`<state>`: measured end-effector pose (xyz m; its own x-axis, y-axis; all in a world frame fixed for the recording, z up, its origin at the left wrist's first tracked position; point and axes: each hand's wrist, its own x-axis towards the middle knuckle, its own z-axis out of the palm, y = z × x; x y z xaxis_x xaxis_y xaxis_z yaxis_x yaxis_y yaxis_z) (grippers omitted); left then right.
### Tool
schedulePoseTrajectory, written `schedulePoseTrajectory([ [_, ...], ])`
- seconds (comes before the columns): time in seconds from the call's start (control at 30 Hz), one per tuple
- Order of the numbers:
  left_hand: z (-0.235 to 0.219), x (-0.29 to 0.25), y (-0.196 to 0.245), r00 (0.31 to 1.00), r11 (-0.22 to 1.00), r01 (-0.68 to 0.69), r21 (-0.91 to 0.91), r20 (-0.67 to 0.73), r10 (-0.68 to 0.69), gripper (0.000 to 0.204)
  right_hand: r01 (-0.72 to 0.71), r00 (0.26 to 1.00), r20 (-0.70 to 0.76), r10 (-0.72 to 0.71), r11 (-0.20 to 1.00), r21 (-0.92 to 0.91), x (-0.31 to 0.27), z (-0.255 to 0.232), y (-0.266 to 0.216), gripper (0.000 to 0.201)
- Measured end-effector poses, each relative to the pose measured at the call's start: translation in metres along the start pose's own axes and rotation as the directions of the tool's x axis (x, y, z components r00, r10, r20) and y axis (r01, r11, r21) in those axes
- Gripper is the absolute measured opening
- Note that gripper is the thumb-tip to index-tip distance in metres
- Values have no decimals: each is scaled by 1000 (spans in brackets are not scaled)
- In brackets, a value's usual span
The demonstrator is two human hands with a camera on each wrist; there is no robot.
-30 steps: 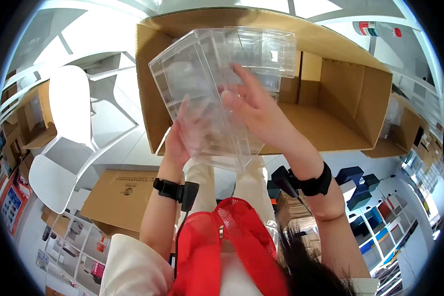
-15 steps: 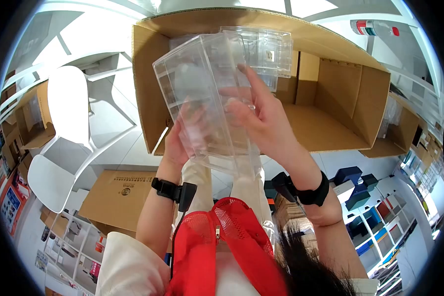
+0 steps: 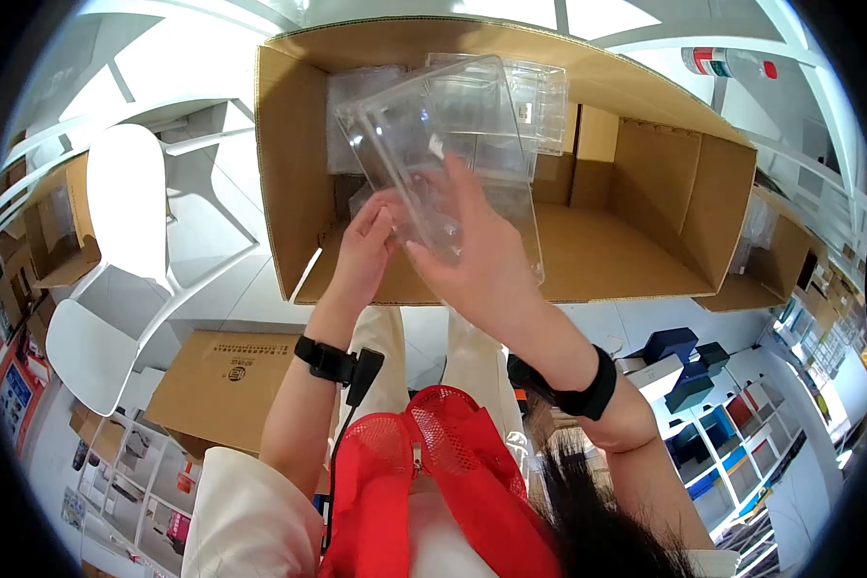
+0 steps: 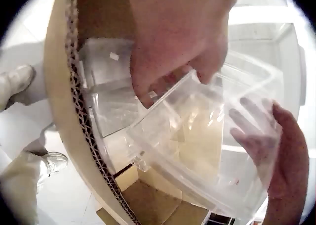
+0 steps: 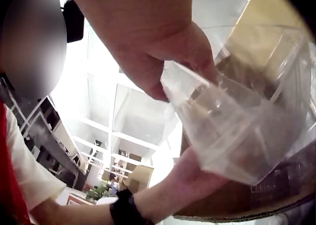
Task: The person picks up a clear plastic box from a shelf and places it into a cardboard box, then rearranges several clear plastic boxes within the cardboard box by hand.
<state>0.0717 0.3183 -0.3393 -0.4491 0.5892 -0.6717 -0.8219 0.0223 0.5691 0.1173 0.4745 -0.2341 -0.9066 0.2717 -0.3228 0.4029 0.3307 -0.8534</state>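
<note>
Head view: clear plastic bin (image 3: 443, 144) at upper centre of frame, tilted over the open cardboard box (image 3: 645, 241). Left hand (image 3: 366, 246) pinches its lower left edge; right hand (image 3: 472, 265) holds its underside, fingers spread. More clear bins (image 3: 539, 96) stacked inside the box behind it.

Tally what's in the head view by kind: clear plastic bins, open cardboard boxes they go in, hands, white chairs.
Clear plastic bins: 3, one held, one behind it, one at the box's back left
Open cardboard box: 1
Hands: 2, left, right
White chair: 1
Total: 7
</note>
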Motion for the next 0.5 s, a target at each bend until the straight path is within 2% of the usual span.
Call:
schedulePoseTrajectory([
  [0.1,19,0,3,972,987,-141,78,-178,153,61,42,998,-39,-49,985,-169,-4,14,8,74],
  [0.2,43,-4,26,948,913,-284,-293,-229,222,63,30,998,-41,-41,974,-223,-7,25,12,71],
  [0.27,52,-8,33,917,951,-309,22,-260,304,67,5,1000,-18,-10,974,-225,-8,31,12,64],
  [0.3,54,-10,36,900,935,-306,181,-264,346,69,46,998,-25,-57,952,-302,-9,36,16,61],
  [0.4,56,-1,48,886,959,-241,149,-369,280,67,134,984,-38,-172,871,-472,-9,56,28,52],
  [0.5,43,10,45,809,967,-222,124,-531,254,56,175,973,-35,-229,826,-536,4,66,34,46],
])
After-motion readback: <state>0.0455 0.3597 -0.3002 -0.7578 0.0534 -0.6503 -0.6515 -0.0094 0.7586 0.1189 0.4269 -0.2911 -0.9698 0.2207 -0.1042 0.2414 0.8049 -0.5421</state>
